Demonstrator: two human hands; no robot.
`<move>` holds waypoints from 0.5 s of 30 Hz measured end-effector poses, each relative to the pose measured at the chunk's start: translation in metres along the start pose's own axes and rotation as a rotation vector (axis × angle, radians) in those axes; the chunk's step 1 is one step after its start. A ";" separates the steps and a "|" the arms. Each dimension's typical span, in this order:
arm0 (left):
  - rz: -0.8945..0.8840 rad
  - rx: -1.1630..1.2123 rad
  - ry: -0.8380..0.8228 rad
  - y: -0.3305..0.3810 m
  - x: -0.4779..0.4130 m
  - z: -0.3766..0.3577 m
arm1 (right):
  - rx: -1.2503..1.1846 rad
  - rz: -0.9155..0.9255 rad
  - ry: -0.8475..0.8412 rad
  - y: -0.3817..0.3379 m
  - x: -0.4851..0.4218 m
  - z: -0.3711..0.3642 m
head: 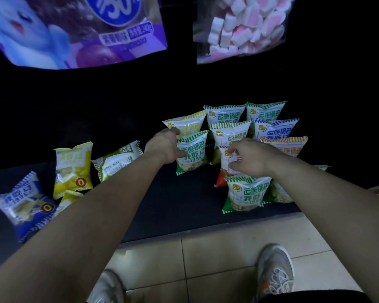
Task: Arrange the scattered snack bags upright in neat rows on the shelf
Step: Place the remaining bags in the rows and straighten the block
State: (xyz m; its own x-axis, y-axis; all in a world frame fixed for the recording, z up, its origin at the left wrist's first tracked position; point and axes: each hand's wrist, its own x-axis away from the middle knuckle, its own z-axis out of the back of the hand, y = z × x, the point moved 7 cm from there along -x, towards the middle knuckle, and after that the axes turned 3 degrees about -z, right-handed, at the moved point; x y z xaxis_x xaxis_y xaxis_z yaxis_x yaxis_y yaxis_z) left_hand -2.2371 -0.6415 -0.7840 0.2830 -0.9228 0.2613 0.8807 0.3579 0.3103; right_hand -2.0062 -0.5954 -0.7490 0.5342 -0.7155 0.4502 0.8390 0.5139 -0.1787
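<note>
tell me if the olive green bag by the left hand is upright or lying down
Lying down: the olive green bag shows its back panel, print running sideways.

Striped snack bags (230, 132) are standing upright in rows on the right of the dark shelf (184, 204). Loose bags (72, 167) in yellow, olive and blue are lying scattered on its left.

Beige tiled floor (217, 259); dark shelf (184, 204) above it; black unlit recess behind; dim light.
</note>
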 end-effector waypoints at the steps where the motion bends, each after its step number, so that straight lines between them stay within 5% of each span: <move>1: -0.002 -0.004 -0.002 -0.001 0.007 0.006 | 0.009 0.009 0.008 -0.006 0.002 0.003; 15: 0.156 -0.039 -0.070 -0.130 0.210 0.099 | 0.005 0.151 0.031 -0.132 0.047 0.011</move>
State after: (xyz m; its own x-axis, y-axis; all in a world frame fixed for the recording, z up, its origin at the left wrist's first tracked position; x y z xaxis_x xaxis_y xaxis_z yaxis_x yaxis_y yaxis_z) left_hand -2.3298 -0.8681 -0.6787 0.3913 -0.8440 0.3668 0.8426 0.4888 0.2259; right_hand -2.0929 -0.6919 -0.6941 0.6571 -0.6442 0.3914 0.7485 0.6192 -0.2375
